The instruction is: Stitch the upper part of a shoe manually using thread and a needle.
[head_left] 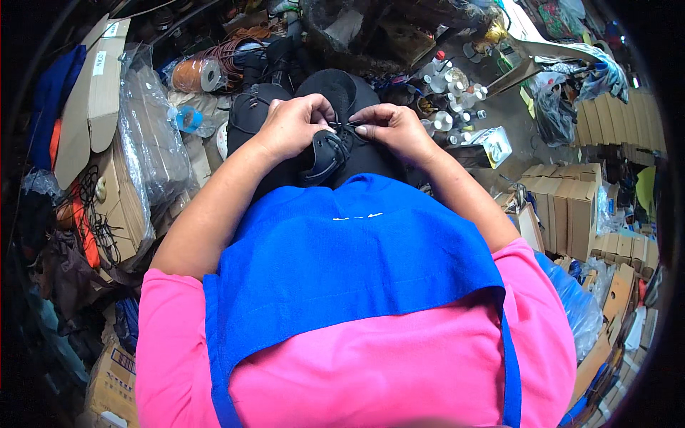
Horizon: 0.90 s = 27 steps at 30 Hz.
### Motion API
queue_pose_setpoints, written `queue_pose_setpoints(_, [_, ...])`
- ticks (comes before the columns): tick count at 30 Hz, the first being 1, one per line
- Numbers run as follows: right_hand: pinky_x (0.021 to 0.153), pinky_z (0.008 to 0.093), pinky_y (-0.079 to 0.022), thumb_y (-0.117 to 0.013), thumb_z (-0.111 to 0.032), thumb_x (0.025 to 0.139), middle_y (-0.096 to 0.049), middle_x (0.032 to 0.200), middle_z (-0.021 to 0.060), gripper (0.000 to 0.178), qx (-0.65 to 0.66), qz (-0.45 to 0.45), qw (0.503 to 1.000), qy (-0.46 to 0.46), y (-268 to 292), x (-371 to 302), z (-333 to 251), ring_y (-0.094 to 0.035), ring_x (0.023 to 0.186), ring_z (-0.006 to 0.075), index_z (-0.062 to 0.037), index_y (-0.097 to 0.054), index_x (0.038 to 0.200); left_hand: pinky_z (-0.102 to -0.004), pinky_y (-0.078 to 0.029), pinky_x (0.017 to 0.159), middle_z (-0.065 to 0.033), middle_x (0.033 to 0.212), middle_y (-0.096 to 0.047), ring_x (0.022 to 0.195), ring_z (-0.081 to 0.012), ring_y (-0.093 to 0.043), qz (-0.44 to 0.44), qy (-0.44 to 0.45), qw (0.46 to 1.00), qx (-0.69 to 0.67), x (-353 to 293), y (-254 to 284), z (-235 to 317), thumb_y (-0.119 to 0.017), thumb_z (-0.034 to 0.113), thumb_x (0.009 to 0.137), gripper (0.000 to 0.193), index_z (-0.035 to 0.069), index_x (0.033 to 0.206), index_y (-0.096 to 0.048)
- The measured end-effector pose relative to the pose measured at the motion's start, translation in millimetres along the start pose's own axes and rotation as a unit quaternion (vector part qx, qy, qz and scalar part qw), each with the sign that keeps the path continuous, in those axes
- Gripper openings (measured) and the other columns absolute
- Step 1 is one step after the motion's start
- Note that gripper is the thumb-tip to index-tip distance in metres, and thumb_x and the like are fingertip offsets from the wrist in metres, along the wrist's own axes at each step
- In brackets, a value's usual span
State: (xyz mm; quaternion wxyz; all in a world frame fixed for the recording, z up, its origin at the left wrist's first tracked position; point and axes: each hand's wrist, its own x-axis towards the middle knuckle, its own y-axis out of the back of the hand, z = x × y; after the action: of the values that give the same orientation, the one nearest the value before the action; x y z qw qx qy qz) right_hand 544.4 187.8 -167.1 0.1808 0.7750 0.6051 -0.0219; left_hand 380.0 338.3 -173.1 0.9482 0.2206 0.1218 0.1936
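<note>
A black shoe (327,158) rests on my lap with its opening toward me and its toe pointing away. My left hand (294,125) is at the shoe's left side, thumb and fingers pinched together over the lacing area. From the other side my right hand (394,130) pinches too, close to the first. A thin dark lace appears to run between the two sets of fingertips; its ends are hard to make out against the black shoe. My blue apron (357,250) covers the near part of my lap.
Several bottles (449,100) stand on the floor ahead to the right. Cardboard boxes (564,203) are stacked at the right. On the left lie plastic-wrapped cardboard (150,132), an orange spool (197,75) and a blue tape roll (188,119).
</note>
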Motion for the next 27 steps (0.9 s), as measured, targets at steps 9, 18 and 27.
queue_pose_setpoints(9, [0.072,0.0233,-0.049,-0.072,-0.008,0.079,-0.066,0.086,0.0028,0.013,-0.025,-0.060,0.997,-0.038,8.8,13.4,-12.1,-0.059,0.080,0.0075,-0.0004,-0.066,0.087,-0.0267,-0.047,0.065,-0.0041,0.073,-0.063,0.070,-0.0105,-0.059,-0.002,0.020,1.000,-0.018,4.3,-3.6,8.2,-0.072,0.005,0.070,0.014,0.002,0.081,-0.064])
queue_pose_setpoints(18, [0.065,0.0219,-0.042,-0.069,-0.012,0.082,-0.054,0.077,-0.0029,0.018,0.082,-0.050,0.995,0.008,22.6,3.3,2.0,-0.050,0.072,0.0062,-0.0032,-0.055,0.075,-0.0356,-0.044,0.073,-0.0063,0.075,-0.058,0.083,-0.0239,-0.057,0.052,-0.067,0.994,0.075,-12.1,20.2,-8.0,-0.074,0.015,0.068,0.014,0.006,0.069,-0.063])
queue_pose_setpoints(27, [0.069,0.0251,-0.043,-0.076,-0.023,0.076,-0.053,0.087,0.0013,0.023,-0.089,0.041,0.995,0.035,21.4,-33.5,20.1,-0.052,0.082,0.0092,-0.0048,-0.064,0.084,-0.0356,-0.048,0.073,-0.0166,0.085,-0.063,0.082,-0.0299,-0.062,-0.064,-0.023,0.991,0.116,-3.7,22.7,21.1,-0.060,0.009,0.082,0.015,0.000,0.094,-0.059])
